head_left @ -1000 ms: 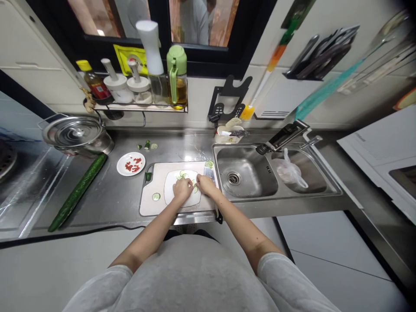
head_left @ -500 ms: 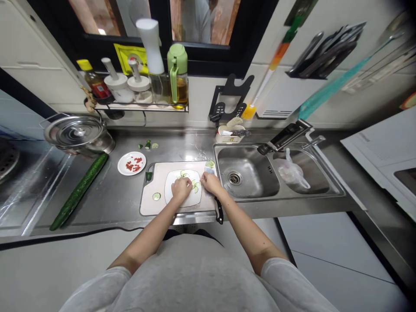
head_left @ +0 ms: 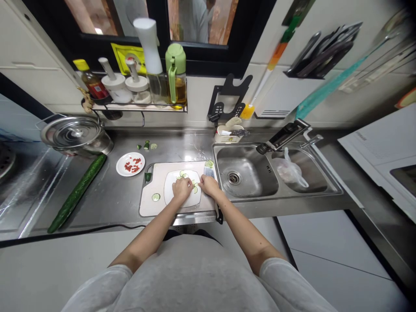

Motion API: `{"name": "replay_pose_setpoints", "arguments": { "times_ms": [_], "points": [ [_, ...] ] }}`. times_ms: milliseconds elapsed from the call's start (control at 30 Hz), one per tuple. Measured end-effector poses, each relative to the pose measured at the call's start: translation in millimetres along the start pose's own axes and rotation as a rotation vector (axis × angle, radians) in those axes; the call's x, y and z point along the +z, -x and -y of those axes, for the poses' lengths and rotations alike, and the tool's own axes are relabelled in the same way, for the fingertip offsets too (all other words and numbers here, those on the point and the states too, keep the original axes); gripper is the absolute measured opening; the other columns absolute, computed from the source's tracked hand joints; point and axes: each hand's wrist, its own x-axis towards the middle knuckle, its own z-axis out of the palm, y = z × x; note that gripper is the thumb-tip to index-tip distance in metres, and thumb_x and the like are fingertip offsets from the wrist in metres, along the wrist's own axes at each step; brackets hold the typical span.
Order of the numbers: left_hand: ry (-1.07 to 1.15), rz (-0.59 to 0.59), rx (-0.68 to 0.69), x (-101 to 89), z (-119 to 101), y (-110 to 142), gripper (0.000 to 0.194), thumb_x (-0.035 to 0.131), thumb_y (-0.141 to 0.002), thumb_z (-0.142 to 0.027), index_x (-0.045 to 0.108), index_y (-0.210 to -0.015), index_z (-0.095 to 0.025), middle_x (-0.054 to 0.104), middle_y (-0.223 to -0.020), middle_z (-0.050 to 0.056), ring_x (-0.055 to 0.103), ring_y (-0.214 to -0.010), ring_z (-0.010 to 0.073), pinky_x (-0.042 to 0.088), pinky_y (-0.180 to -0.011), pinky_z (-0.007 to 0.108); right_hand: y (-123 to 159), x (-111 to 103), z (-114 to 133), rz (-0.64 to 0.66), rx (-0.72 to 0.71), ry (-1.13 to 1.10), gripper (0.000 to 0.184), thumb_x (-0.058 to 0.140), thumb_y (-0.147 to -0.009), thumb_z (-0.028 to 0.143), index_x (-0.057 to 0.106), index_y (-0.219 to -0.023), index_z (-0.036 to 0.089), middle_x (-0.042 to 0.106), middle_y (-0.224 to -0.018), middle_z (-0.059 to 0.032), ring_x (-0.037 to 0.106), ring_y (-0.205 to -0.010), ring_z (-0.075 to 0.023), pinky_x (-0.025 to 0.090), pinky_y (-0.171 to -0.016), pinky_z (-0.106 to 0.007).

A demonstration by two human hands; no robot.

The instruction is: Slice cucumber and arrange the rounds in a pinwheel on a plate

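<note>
A white plate [head_left: 169, 197] lies on a pale cutting board [head_left: 156, 208] beside the sink. Several thin cucumber slices [head_left: 183, 174] lie on the plate. My left hand [head_left: 182, 189] rests on the plate with its fingers curled, and what they hold is hidden. My right hand [head_left: 209, 185] sits at the plate's right edge, fingers pinched near a cucumber slice [head_left: 195, 189]. A knife [head_left: 215, 203] lies along the board's right side, partly under my right wrist. More slices [head_left: 209, 164] lie on the knife's blade, and one loose slice [head_left: 156, 196] lies on the board.
A whole cucumber [head_left: 78, 193] lies on the steel counter at left, near a lidded pot [head_left: 73, 134]. A small plate of red chili pieces [head_left: 130, 164] sits behind the board. The double sink [head_left: 253, 177] holds a plastic bag [head_left: 290, 171]. Bottles stand on a shelf [head_left: 143, 106].
My right hand reached out to the knife blade at the board's right edge, then came back to the plate's right edge. My left hand has stayed on the plate.
</note>
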Motion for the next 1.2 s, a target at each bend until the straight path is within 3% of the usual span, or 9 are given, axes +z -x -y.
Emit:
{"name": "replay_pose_setpoints", "arguments": {
  "times_ms": [167, 267, 533, 633, 733, 1000, 1200],
  "points": [
    [0.079, -0.030, 0.009, -11.2, 0.5, 7.1, 0.016, 0.056, -0.081, -0.036, 0.066, -0.084, -0.024, 0.066, -0.094, 0.005, 0.056, -0.094, 0.0226, 0.037, -0.080, 0.032, -0.3, -8.9, -8.8, -0.127, 0.010, -0.106, 0.019, 0.055, -0.086, 0.034, 0.061, -0.095, 0.019, 0.067, -0.087, -0.0062, 0.058, -0.080, -0.0176, 0.032, -0.063, -0.024],
    [0.173, -0.091, 0.020, -23.9, 17.4, 16.6, 0.017, 0.056, -0.080, -0.037, 0.066, -0.086, -0.024, 0.067, -0.093, 0.003, 0.057, -0.091, 0.0207, 0.038, -0.078, 0.030, 4.6, -16.9, -21.0, -0.254, 0.028, -0.224, 0.020, 0.051, -0.087, 0.035, 0.062, -0.093, 0.019, 0.065, -0.078, -0.0035, 0.056, -0.072, -0.0158, 0.032, -0.061, -0.023],
    [0.259, -0.277, -0.170, -54.1, 126.8, 51.6, 0.023, 0.054, -0.080, -0.038, 0.067, -0.092, -0.023, 0.067, -0.085, 0.001, 0.060, -0.081, 0.0174, 0.040, -0.071, 0.026, 42.0, -5.7, -54.3, -0.471, -0.011, -0.487, 0.027, 0.049, -0.080, 0.042, 0.062, -0.078, 0.018, 0.055, -0.060, 0.0009, 0.050, -0.058, -0.0145, 0.034, -0.059, -0.024],
    [0.188, -0.266, -0.224, -58.6, 151.1, 62.7, 0.024, 0.054, -0.081, -0.038, 0.067, -0.096, -0.024, 0.068, -0.087, 0.002, 0.061, -0.084, 0.0191, 0.040, -0.073, 0.027, 50.6, 2.5, -56.3, -0.491, -0.003, -0.526, 0.029, 0.048, -0.078, 0.044, 0.061, -0.076, 0.018, 0.052, -0.057, 0.0017, 0.048, -0.056, -0.0146, 0.035, -0.057, -0.025],
    [0.130, -0.242, -0.229, -56.8, 155.9, 70.4, 0.027, 0.054, -0.081, -0.039, 0.067, -0.099, -0.023, 0.069, -0.092, 0.004, 0.061, -0.088, 0.0207, 0.040, -0.076, 0.029, 54.9, 6.7, -49.2, -0.475, -0.005, -0.557, 0.031, 0.048, -0.077, 0.046, 0.061, -0.077, 0.018, 0.051, -0.056, 0.0021, 0.047, -0.054, -0.0143, 0.034, -0.055, -0.025],
    [-0.076, -0.253, -0.220, -40.9, 138.9, 78.5, 0.026, 0.054, -0.084, -0.038, 0.067, -0.101, -0.023, 0.066, -0.102, 0.009, 0.057, -0.098, 0.0265, 0.038, -0.082, 0.035, 61.4, 10.2, -18.4, -0.442, -0.074, -0.580, 0.032, 0.049, -0.076, 0.048, 0.062, -0.077, 0.018, 0.050, -0.056, 0.0023, 0.047, -0.055, -0.0146, 0.034, -0.055, -0.025],
    [-0.034, -0.322, -0.158, -36.7, 139.1, 79.7, 0.017, 0.054, -0.084, -0.029, 0.067, -0.093, -0.022, 0.066, -0.099, 0.008, 0.056, -0.097, 0.0239, 0.038, -0.082, 0.033, 64.0, 19.2, -8.6, -0.395, -0.093, -0.563, 0.030, 0.048, -0.076, 0.046, 0.061, -0.078, 0.019, 0.047, -0.053, 0.0039, 0.046, -0.054, -0.0152, 0.035, -0.056, -0.025]
  ]
}}
